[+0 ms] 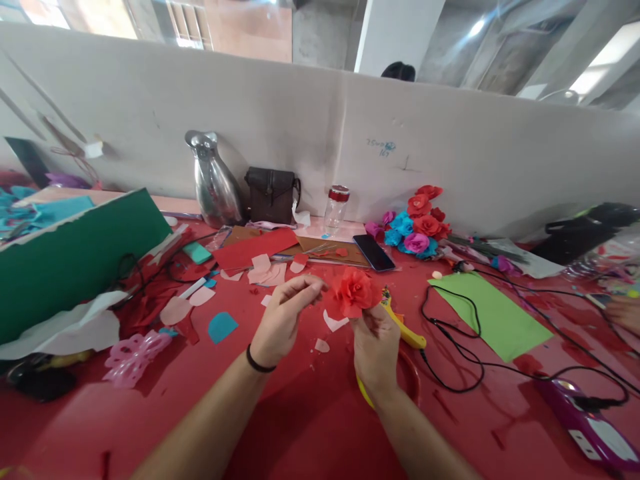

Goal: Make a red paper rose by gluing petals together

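A red paper flower with layered petals stands upright in my right hand, whose fingers close round its base from below. Just left of the petals is my left hand, its thumb and fingertips pinched together. Whatever those fingertips may hold is too small to make out. A yellow glue gun lies right behind my right hand, its cord trailing right. Partly hidden below that hand is a round red container with something yellow at its edge. Pink paper petals and a blue paper piece lie beyond my left hand.
At the back stand a steel jug, a dark bag, a glass bottle and a bunch of paper flowers. A phone lies nearby. Right are green paper, black cords and a purple power strip. A green board leans left.
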The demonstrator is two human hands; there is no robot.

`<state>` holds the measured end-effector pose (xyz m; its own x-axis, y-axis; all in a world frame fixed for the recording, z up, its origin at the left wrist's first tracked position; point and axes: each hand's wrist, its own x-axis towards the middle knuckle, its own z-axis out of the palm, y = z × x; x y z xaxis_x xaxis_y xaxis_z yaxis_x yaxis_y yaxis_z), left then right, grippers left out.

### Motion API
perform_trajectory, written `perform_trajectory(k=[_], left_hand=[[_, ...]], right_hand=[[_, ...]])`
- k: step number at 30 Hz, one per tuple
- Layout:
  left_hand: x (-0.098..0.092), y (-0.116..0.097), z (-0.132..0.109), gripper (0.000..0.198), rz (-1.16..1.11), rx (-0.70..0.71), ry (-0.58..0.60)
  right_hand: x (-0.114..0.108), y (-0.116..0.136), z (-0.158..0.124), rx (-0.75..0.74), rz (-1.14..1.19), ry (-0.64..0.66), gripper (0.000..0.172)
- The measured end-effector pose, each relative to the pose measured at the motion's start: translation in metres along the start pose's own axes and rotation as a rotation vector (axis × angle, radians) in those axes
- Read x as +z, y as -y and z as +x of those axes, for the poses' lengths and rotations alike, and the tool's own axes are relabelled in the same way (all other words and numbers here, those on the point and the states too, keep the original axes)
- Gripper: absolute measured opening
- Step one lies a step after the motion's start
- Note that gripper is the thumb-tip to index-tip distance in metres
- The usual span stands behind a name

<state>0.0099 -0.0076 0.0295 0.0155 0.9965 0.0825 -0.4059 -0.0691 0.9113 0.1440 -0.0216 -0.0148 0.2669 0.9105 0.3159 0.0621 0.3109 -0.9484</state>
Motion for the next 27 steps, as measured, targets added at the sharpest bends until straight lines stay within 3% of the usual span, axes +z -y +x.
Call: perform_trajectory(k=[5, 10, 13, 18, 27], left_hand=[[0.004, -0.008, 0.0, 0.015, -0.162, -0.175, 0.038], [0.003, -0.009, 0.001, 0.017, -0.228, -0.143, -0.011], [0.003, -0.001, 0.003, 0.007, -0.143, -0.12, -0.03], [0.008, 0.01, 0.001, 0.001, 0.041, -0.104, 0.13], [0.01, 0.02, 0.0, 0.005, -0.055, -0.202, -0.04]], right_hand=[[0.0, 0.001, 0.0, -0.003, -0.027, 0.023, 0.028], [0.0, 0.002, 0.0, 0.004, -0.051, 0.024, 0.026], [0.001, 0.004, 0.0, 0.018, -0.03, 0.01, 0.022], [0.003, 0.012, 0.0, 0.05, 0.004, -0.009, 0.015], [0.005, 0.01, 0.007, 0.148, 0.025, 0.033, 0.017]])
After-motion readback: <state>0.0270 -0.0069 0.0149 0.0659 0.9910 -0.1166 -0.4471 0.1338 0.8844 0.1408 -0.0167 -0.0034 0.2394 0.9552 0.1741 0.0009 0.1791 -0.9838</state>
